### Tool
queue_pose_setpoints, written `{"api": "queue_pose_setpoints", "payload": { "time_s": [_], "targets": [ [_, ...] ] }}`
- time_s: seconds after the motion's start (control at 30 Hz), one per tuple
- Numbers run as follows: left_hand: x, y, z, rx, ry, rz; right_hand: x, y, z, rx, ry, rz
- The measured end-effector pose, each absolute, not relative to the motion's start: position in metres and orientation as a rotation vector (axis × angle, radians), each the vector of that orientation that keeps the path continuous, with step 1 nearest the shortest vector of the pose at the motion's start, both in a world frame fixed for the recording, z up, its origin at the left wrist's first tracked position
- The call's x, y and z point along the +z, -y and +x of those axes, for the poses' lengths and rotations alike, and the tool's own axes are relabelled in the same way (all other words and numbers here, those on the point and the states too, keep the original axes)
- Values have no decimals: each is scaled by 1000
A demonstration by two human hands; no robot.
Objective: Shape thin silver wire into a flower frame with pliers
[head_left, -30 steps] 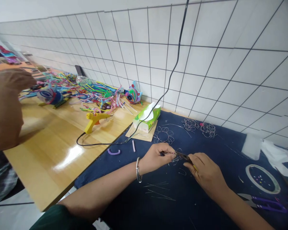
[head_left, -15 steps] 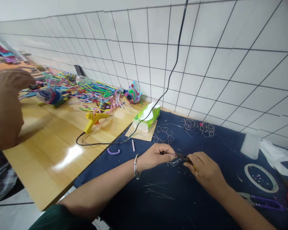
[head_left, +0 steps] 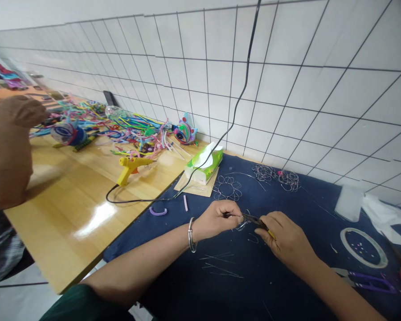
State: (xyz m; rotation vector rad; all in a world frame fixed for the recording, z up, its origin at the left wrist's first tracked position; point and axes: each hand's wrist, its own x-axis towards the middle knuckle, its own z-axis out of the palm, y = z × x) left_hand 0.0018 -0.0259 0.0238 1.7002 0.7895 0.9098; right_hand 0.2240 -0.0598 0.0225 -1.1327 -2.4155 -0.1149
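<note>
My left hand (head_left: pixel 222 217), closed with thumb and fingers pinched, holds a thin wire piece whose full shape is hidden by the fingers. My right hand (head_left: pixel 285 234) is wrapped round the handles of a pair of pliers (head_left: pixel 254 220) with dark jaws and yellow on the grip. The jaw tips meet the wire at my left fingertips. Just below and behind them lies a looped silvery wire piece (head_left: pixel 243 224) on the dark blue cloth (head_left: pixel 254 285). A flower-shaped wire ring (head_left: pixel 227 188) lies beyond my left hand. Several straight wire lengths (head_left: pixel 220 265) rest nearer me.
A tissue pack (head_left: pixel 203 165) stands behind my left hand. The yellow glue gun (head_left: pixel 130 169) lies on the wooden table, its black cord (head_left: pixel 234 118) running upward. At right are a round lid-like dish (head_left: pixel 364 248) and purple-handled snips (head_left: pixel 370 281). Another person's arm (head_left: pixel 8 151) is at left.
The pliers have turned slightly in my right hand, showing more of the yellow grip. My left hand has barely shifted. The other person's hand at left has moved a little.
</note>
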Motion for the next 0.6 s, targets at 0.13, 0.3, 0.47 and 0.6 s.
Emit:
{"api": "queue_pose_setpoints", "payload": {
  "time_s": [0.13, 0.3, 0.47, 0.6],
  "targets": [
    [22, 26, 1, 951, -805, 1787, 23, 59, 226, -109, 2416, -1141],
    [21, 27, 2, 1009, -859, 1938, 29, 61, 224, -200, 2442, -1151],
    [22, 29, 4, 1097, -888, 2110, 33, 65, 220, -347, 2469, -1204],
    [23, 30, 5, 1164, -906, 2200, 32, 67, 220, -466, 2470, -1227]
  ]
}}
